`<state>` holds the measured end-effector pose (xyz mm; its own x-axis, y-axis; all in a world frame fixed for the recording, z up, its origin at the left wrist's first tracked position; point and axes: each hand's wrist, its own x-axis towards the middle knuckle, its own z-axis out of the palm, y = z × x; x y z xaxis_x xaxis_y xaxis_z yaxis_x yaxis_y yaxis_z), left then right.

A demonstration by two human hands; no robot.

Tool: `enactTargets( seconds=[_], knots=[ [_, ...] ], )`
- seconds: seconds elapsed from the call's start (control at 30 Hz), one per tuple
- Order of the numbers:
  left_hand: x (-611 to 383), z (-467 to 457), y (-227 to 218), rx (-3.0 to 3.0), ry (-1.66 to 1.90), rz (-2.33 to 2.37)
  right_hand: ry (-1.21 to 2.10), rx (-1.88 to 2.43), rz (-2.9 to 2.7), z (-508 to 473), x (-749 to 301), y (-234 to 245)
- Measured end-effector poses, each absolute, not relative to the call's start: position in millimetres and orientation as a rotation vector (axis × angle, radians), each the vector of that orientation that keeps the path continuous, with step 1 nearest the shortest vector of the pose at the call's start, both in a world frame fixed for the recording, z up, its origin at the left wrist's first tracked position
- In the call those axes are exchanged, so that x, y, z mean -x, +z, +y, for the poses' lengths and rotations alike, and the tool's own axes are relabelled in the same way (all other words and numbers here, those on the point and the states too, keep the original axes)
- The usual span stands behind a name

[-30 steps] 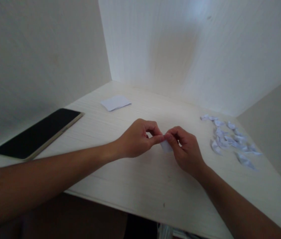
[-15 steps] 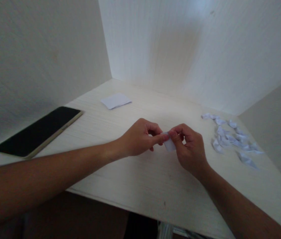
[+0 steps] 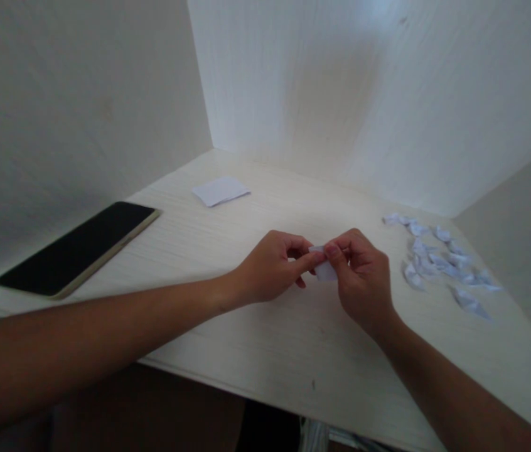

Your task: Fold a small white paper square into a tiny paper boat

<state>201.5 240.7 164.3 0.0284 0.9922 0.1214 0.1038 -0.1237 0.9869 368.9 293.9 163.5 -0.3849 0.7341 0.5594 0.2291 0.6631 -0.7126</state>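
A small piece of white paper [image 3: 326,271] is pinched between both hands above the middle of the table. My left hand [image 3: 280,265] grips its left edge between thumb and fingertips. Opposite it, my right hand [image 3: 363,276] closes thumb and forefinger on the upper right of the same piece. Fingers cover part of the paper, so its folds cannot be made out. To the right of my right hand lie several small folded or twisted white paper pieces [image 3: 449,263] in a loose group.
A short stack of white paper slips [image 3: 221,191] lies toward the back left of the white table [image 3: 256,339]. A dark-screened phone or tablet [image 3: 81,248] with a pale edge rests at the left. Pale walls [image 3: 294,75] enclose the back and sides.
Both hands have shifted slightly right and the paper between them is tilted differently. The view has moved a little; the things on the table lie as before.
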Motion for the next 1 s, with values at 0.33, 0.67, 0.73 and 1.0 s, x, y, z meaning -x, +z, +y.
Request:
enactTargets(
  seconds=[0.33,0.67,0.73,1.0],
  knots=[
    [-201,236,167,-1.48,1.268,1.312,0.692,0.769,-1.948,295,-368,165],
    [-198,240,163,-1.592,1.214,1.34,0.762,0.765,-1.968,296,-371,165],
    [-201,239,161,-1.565,1.228,1.336,0.734,0.77,-1.947,294,-371,165],
    [-212,230,155,-1.715,1.177,1.315,0.712,0.783,-1.828,292,-372,171]
  ],
)
